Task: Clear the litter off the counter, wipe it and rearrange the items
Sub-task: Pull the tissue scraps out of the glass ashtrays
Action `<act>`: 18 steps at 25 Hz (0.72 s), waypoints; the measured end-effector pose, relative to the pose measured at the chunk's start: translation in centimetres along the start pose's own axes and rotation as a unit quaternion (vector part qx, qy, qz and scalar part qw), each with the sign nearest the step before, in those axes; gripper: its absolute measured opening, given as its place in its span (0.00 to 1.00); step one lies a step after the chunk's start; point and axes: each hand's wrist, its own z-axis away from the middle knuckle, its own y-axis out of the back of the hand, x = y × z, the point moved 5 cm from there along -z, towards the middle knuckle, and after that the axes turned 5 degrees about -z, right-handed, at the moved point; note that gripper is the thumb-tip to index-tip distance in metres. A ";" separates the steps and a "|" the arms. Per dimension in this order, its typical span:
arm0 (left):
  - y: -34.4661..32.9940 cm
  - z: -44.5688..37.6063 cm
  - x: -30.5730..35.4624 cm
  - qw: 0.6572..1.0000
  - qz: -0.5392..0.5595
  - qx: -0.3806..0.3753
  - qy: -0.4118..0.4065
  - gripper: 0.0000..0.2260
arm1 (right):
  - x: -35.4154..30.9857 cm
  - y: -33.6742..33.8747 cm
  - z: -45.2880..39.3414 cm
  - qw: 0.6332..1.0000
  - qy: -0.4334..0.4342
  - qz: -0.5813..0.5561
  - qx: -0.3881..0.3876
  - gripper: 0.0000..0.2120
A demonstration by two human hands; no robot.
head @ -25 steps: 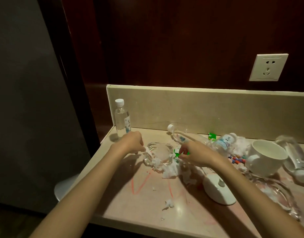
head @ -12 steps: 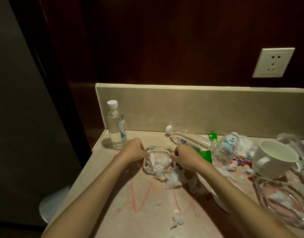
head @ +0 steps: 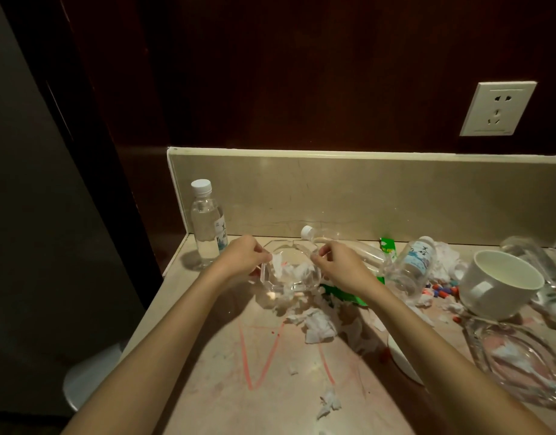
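Note:
A clear glass ashtray [head: 289, 277] holding torn white tissue is tilted above the beige counter [head: 207, 387]. My left hand [head: 243, 257] grips its left rim and my right hand [head: 336, 265] grips its right rim. More torn tissue scraps [head: 317, 328] lie on the counter just under and in front of the ashtray, with a small scrap [head: 328, 403] nearer the front edge. Red marker streaks [head: 258, 362] cross the counter surface. A green wrapper [head: 342, 293] lies partly hidden under my right wrist.
An upright water bottle [head: 206, 224] stands at the back left corner. Two bottles lie on their sides, one [head: 342, 243] by the backsplash and one [head: 411, 262] beside it. A white cup [head: 496, 287], coloured beads [head: 439, 290], a second glass ashtray [head: 518, 365] and a white round object [head: 402, 362] sit right.
Both hands closed on the ashtray's rims and raised it off the counter, tilting it. The view has moved closer and slightly left.

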 end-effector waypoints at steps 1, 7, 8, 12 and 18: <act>0.4 0.0 0.1 1.000 0.014 -0.002 -0.002 0.10 | 0.0 0.1 0.0 0.999 -0.005 -0.039 -0.006 0.15; 1.5 0.8 0.9 0.987 0.157 -0.041 0.006 0.08 | 0.6 -0.4 0.3 0.965 -0.067 -0.245 -0.061 0.16; 1.6 1.1 1.0 0.984 0.173 -0.050 0.003 0.08 | 0.6 -0.3 0.4 0.956 -0.075 -0.275 -0.070 0.16; 1.8 2.5 0.8 0.977 0.199 -0.071 -0.011 0.08 | 0.2 -0.6 1.1 0.920 -0.084 -0.364 -0.115 0.15; 1.8 5.5 -0.4 0.974 0.201 -0.099 -0.020 0.06 | -0.9 -1.6 4.8 0.959 -0.084 -0.252 -0.098 0.16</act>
